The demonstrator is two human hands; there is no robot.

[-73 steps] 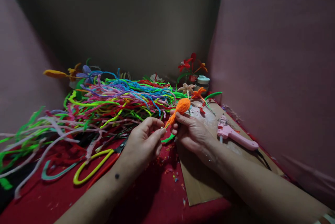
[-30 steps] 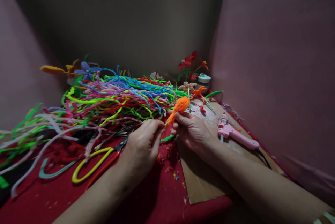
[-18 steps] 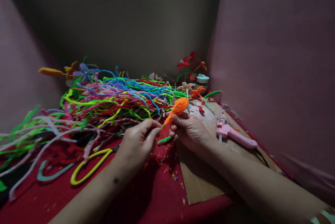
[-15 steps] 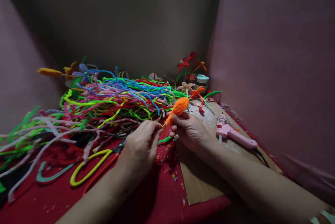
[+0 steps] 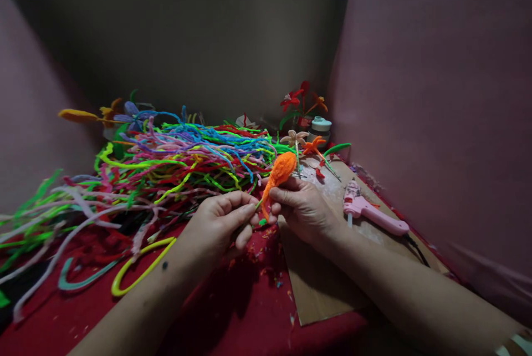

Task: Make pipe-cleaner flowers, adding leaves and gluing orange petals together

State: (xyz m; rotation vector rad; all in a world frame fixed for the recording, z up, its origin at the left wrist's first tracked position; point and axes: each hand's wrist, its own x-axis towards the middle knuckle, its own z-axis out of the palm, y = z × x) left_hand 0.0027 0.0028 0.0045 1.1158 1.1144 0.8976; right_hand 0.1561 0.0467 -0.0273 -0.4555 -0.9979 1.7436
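Note:
My right hand point(image 5: 303, 209) pinches the narrow lower end of an orange fuzzy pipe-cleaner bud point(image 5: 280, 170), which points up and away from me. My left hand point(image 5: 220, 223) is closed beside it, fingertips pinching a short green pipe-cleaner piece point(image 5: 261, 222) at the bud's base. Both hands hover just above the red cloth point(image 5: 233, 311), at the left edge of a cardboard sheet point(image 5: 320, 284).
A big heap of many-coloured pipe cleaners point(image 5: 166, 162) fills the left and middle. Yellow-handled scissors point(image 5: 137, 267) lie near my left forearm. A pink glue gun point(image 5: 372, 214) rests on the cardboard. Finished pipe-cleaner flowers point(image 5: 301, 103) and a small jar point(image 5: 321, 126) stand at the back. Walls close in on three sides.
My left hand has turned palm-up and drawn in against the bud's base with the green piece. The bud has tilted a little more upright; my right hand has barely moved.

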